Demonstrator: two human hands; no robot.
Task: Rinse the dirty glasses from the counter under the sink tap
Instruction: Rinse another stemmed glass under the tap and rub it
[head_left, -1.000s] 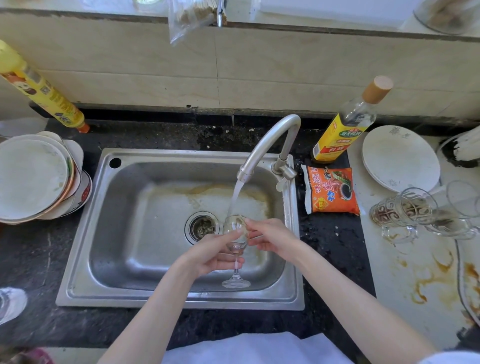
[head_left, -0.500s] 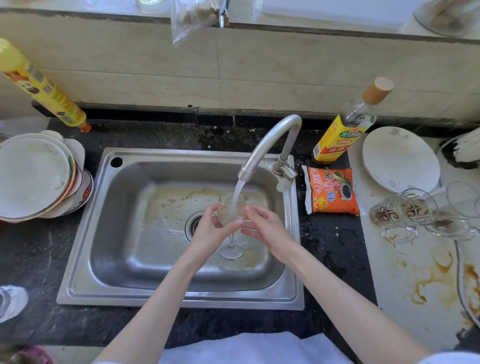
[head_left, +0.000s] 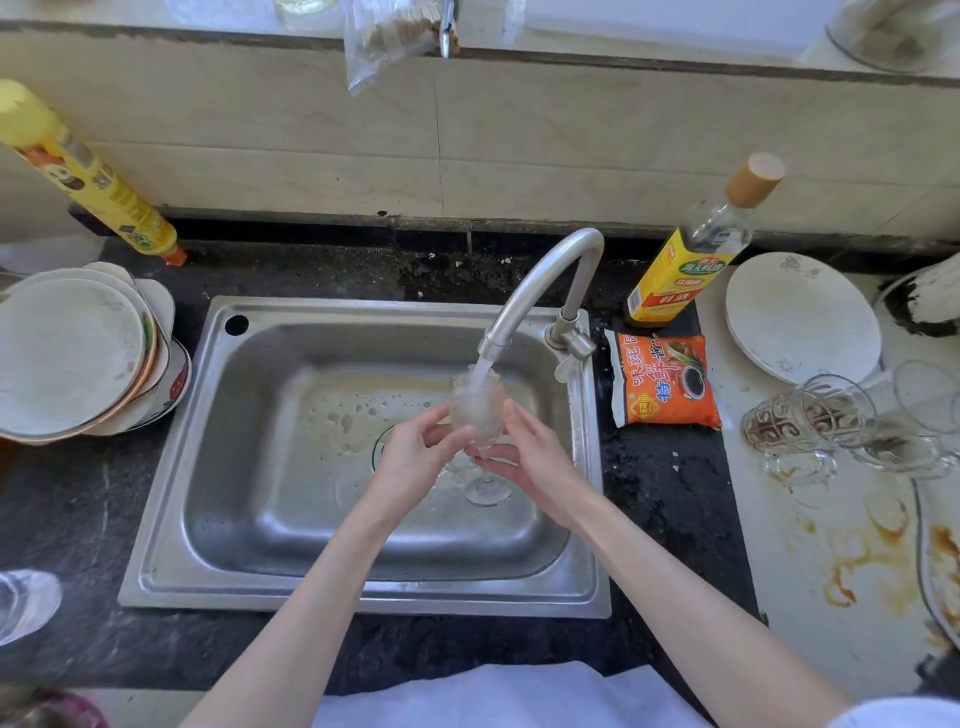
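Dark stained table (head_left: 670, 499) around a steel sink (head_left: 311, 592). At frame centre, stemmed glass (head_left: 480, 415) under running tap (head_left: 540, 280), gripped by left hand (head_left: 415, 457) and right hand (head_left: 535, 462), fingers curled round it. Dirty glasses (head_left: 810, 421) waiting at right, seemingly unrinsed.
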